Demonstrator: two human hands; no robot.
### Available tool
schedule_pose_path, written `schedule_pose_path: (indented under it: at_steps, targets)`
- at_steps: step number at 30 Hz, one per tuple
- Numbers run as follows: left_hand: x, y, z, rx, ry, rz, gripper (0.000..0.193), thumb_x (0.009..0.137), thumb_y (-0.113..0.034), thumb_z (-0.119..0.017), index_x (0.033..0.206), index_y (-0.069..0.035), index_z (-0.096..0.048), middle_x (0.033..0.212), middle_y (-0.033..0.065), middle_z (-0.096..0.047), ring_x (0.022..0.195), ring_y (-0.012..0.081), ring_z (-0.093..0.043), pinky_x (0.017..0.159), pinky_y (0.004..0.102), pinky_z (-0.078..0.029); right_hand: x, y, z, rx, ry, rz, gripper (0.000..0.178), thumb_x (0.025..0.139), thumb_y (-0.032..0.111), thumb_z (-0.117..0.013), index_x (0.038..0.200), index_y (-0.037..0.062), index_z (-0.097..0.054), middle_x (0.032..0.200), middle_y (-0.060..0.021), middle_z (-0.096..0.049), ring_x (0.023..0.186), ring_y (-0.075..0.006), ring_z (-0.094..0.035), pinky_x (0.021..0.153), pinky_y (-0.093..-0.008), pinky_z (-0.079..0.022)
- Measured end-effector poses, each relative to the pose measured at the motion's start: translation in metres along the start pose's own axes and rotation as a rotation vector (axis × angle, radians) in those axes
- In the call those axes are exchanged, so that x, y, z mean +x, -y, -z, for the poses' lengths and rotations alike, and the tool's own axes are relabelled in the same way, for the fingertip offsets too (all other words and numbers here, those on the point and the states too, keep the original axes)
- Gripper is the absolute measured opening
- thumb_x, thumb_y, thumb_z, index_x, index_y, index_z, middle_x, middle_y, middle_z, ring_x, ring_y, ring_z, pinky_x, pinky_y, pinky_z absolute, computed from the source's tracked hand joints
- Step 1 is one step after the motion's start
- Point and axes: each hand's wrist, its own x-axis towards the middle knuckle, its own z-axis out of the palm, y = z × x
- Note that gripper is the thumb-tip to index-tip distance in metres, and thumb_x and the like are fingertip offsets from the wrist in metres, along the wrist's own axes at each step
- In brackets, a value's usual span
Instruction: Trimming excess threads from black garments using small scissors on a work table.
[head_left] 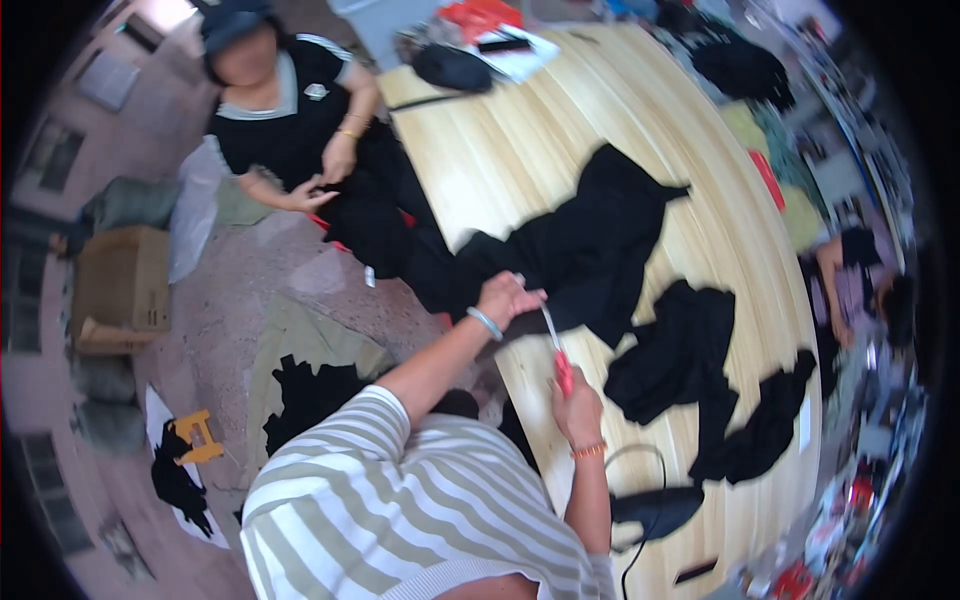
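Observation:
My right hand (577, 408) is closed around the red handle of a tool (562, 365) with a thin metal blade; blur hides its exact kind. The blade points away from me, toward my left hand (508, 300). The fingers of that hand are bent together over a large black garment (590, 235), close to the blade's tip; what they pinch is too small to make out. This garment lies across the left edge of the table, and its dark cloth runs on toward a seated person's lap.
A person (285, 130) sits across at the far left. More black garments (675, 350) lie on the wooden table (640, 90), with a dark pouch (452, 68) at its far end. A cable (640, 450) curves at the near right. A cardboard box (122, 285) and yellow stool (200, 437) stand on the floor.

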Motion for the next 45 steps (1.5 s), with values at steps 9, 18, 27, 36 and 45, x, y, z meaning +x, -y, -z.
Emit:
schedule_pose_path:
  at_steps: [9,18,27,36,45]
  targets:
    - [0.006,0.024,0.053,0.932,-0.172,-0.334,0.029,0.081,-0.019,-0.073,0.1,-0.003,-0.058,0.08,0.0067,-0.062,0.067,0.0178,-0.062,0.064,0.0316,-0.053,0.026,-0.096,0.06,0.169,-0.845,-0.22,0.04,0.093,0.024,-0.06,0.123,-0.0001,-0.047,0.106,-0.0249,-0.061,0.095,-0.0412,-0.061,0.081,-0.0434,-0.048]
    - [-0.079,0.004,0.049,1.665,0.003,-0.503,0.048,0.07,-0.024,-0.075,0.113,-0.009,-0.058,0.104,0.0138,-0.056,0.105,0.033,-0.053,0.088,0.0422,-0.044,0.082,-0.19,0.117,0.136,-1.085,-0.461,0.048,0.09,0.03,-0.064,0.122,-0.0027,-0.051,0.108,-0.025,-0.063,0.097,-0.0411,-0.062,0.084,-0.0446,-0.049]
    - [-0.086,0.008,0.044,1.88,-0.014,-0.677,0.047,0.068,-0.026,-0.067,0.112,-0.01,-0.059,0.108,0.0133,-0.052,0.104,0.0317,-0.049,0.084,0.0446,-0.04,0.08,-0.304,0.088,-0.221,-0.573,-0.656,0.059,0.085,0.055,-0.058,0.13,0.0165,-0.056,0.115,-0.0199,-0.064,0.103,-0.0416,-0.062,0.088,-0.0479,-0.05]
    - [-0.073,0.01,0.047,1.479,0.056,-0.879,0.014,0.076,-0.008,-0.064,0.089,-0.003,-0.062,0.1,0.0116,-0.062,0.093,0.0316,-0.058,0.08,0.0405,-0.044,0.055,-0.23,0.051,-0.213,-0.976,-0.545,0.04,0.085,0.022,-0.065,0.123,0.0094,-0.061,0.128,-0.0179,-0.056,0.115,-0.0317,-0.054,0.1,-0.0416,-0.04]
    - [-0.101,-0.004,0.013,1.454,0.683,-0.343,0.014,0.074,-0.007,-0.06,0.083,-0.001,-0.053,0.089,0.0145,-0.056,0.082,0.0318,-0.059,0.073,0.0336,-0.047,0.004,-0.042,0.004,0.134,-0.592,0.44,0.019,0.085,0.001,-0.055,0.1,0.0044,-0.065,0.102,-0.0127,-0.066,0.097,-0.0319,-0.061,0.085,-0.0385,-0.05]
